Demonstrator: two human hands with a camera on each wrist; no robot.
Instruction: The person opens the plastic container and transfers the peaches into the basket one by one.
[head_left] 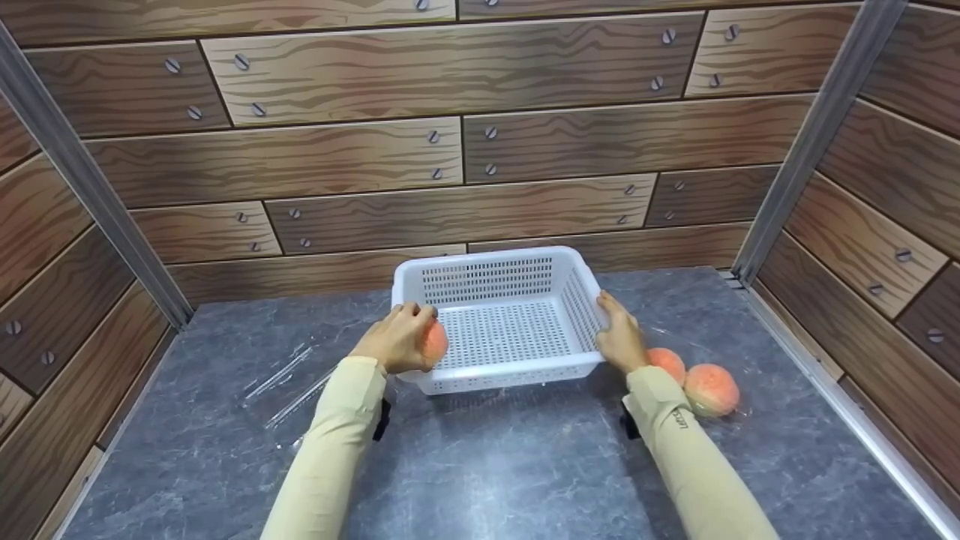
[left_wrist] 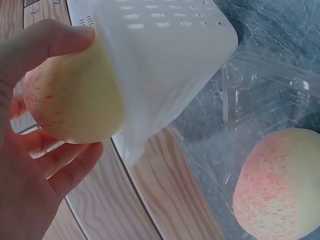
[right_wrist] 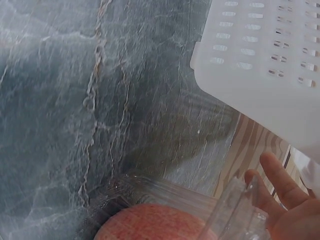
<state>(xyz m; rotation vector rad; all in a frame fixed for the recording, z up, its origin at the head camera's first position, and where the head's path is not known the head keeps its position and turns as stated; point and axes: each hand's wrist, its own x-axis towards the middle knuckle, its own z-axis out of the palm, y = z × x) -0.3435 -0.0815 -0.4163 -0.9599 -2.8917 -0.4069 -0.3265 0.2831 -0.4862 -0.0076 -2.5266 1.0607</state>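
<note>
Fingers of a person's left hand (head_left: 397, 337) grip a peach (head_left: 436, 345) at the left rim of a white basket (head_left: 510, 373); the right hand (head_left: 621, 335) touches the opposite side, its grip unclear, near two more peaches (head_left: 711, 388) on the bench (head_left: 480, 480).

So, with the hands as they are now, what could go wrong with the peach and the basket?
The left hand holds a peach close to the left rim of the basket; if it slips, it might fall outside. The right hand is at the right rim, so a sudden push could shift the basket. In the head view, the right sleeve overlaps two other peaches, so it might bump them.
</note>
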